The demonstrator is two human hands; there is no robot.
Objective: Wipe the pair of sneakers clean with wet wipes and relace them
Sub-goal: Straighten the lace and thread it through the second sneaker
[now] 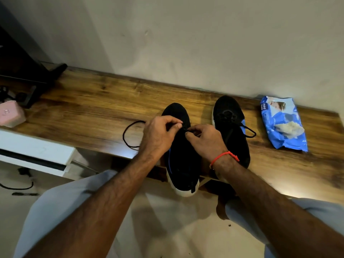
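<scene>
The left sneaker (181,146) lies on the bench (93,108) with its heel hanging over the front edge, and both the left hand (158,135) and the right hand (206,141) pinch its black lace (130,135) in their fingers over the upper, the lace's slack looping out to the left on the wood. The right sneaker (230,123) sits just beside it, already laced. A blue wet wipes pack (283,123) lies near the bench's right end against the wall, a pink box (11,113) at the far left end.
</scene>
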